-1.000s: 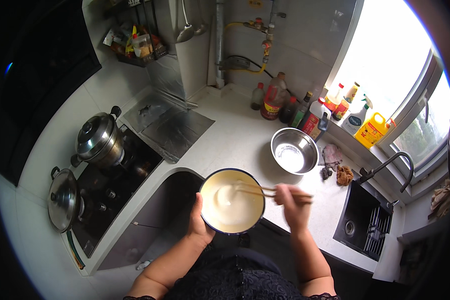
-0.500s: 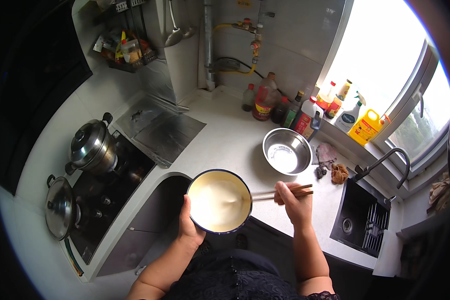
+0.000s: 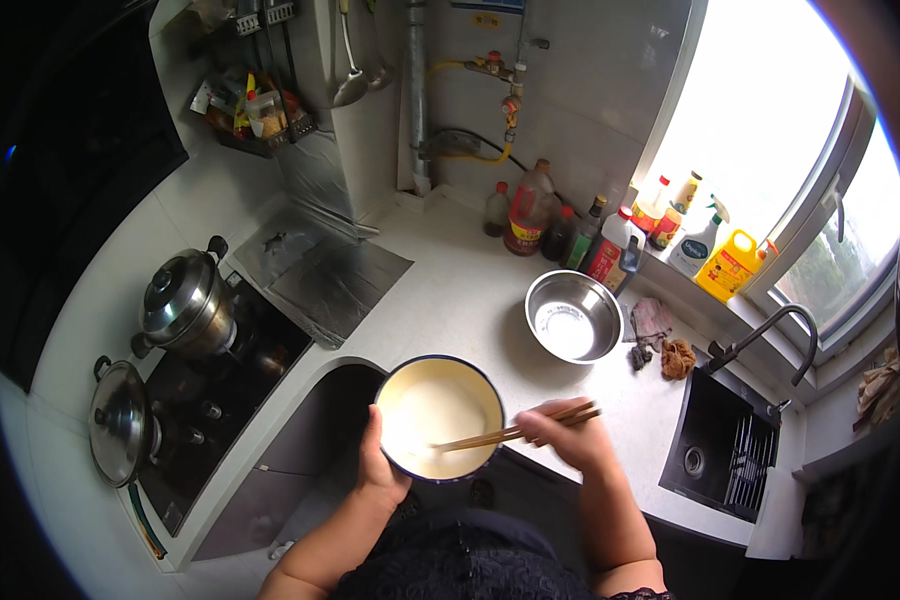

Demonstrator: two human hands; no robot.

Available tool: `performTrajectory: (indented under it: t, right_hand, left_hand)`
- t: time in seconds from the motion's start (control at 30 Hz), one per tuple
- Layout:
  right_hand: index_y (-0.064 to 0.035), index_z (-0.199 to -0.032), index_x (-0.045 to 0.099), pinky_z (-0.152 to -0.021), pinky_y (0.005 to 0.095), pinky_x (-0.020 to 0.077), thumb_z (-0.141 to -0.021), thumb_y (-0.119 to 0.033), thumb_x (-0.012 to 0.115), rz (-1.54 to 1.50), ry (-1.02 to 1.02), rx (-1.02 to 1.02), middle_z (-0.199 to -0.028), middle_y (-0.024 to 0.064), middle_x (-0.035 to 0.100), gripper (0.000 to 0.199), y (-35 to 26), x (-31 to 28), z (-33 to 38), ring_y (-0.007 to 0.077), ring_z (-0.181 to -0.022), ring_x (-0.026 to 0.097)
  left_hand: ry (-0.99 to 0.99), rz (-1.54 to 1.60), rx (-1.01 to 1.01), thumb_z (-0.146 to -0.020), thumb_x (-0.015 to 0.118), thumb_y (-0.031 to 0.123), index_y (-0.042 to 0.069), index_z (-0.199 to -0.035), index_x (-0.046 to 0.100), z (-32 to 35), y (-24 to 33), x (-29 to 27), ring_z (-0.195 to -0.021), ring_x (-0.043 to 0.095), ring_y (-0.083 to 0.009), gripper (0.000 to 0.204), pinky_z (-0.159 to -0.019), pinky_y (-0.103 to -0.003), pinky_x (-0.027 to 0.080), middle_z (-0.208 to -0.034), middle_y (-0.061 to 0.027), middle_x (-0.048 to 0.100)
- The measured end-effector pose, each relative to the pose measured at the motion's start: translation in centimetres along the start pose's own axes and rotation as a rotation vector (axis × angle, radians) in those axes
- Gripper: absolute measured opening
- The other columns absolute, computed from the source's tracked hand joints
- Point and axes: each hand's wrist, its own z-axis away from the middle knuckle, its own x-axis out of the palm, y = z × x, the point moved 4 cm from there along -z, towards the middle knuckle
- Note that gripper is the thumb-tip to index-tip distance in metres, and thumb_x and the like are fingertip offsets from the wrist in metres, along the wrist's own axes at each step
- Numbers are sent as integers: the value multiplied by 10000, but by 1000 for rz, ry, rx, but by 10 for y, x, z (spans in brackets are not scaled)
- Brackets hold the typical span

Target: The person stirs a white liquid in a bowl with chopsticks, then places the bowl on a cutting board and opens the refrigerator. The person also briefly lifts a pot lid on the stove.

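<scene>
A cream-coloured bowl with a dark blue rim (image 3: 410,372) is held up in front of my body, close to the counter's front edge. My left hand (image 3: 382,466) grips its left side, thumb up along the wall. Inside lies a smooth, pale, off-white mixture (image 3: 435,405). My right hand (image 3: 570,438) is closed round a pair of wooden chopsticks (image 3: 490,438). Their tips reach over the bowl's right rim into the mixture, and their back ends stick out past my fist. Just beyond, a shiny steel basin (image 3: 574,316) stands on the counter, touched by neither hand.
On the left, a lidded steel pot (image 3: 175,300) and a lidded pan (image 3: 120,420) sit on the black hob (image 3: 260,345). Several bottles (image 3: 535,215) line the back of the counter. A brown scrubber (image 3: 677,360) lies beside the black sink (image 3: 695,458) at the right.
My right hand has moved slightly down and left, bringing the chopstick tips from the bowl's right side into the mixture. Bowl and left hand appear a little lower in view.
</scene>
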Motion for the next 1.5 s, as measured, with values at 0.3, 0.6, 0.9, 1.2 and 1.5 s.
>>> performTrajectory:
  t: [0.3,0.6,0.9,1.2,1.5]
  right_hand:
    - [46,-844,693,-555,240,509,-848,-142,711,-72,35,143,-702,91,668,189,12,-1,-2,127,-593,616]
    - [40,-845,692,-544,235,493,-838,-173,724,-217,1,98,-687,64,654,216,12,11,-2,109,-588,605]
    - [50,-830,675,-569,247,521,-860,-125,681,-162,0,68,-692,94,660,178,0,17,-3,145,-590,628]
    - [49,-844,679,-539,228,498,-858,-145,698,-199,70,40,-669,79,654,195,-7,16,-14,123,-569,614]
    - [57,-866,680,-562,261,516,-874,-138,675,-89,-44,17,-707,106,666,195,-9,29,-17,142,-623,637]
  left_hand:
    - [-15,-5,2,-930,470,548,5,-1343,430,6,5,1,-1186,522,-273,683,-1017,-413,407,-1303,-143,527]
    - [7,56,7,-932,477,534,0,-1329,448,8,10,-7,-1180,523,-279,666,-1020,-411,402,-1295,-141,536]
    - [21,20,50,-935,462,542,7,-1339,440,11,17,-4,-1201,512,-272,671,-1022,-410,400,-1311,-135,526]
    - [31,57,98,-939,463,534,11,-1340,438,5,18,0,-1212,501,-261,660,-1030,-405,392,-1317,-129,519]
    - [19,47,119,-946,442,536,12,-1341,437,7,27,-1,-1202,509,-255,655,-1023,-399,398,-1308,-127,523]
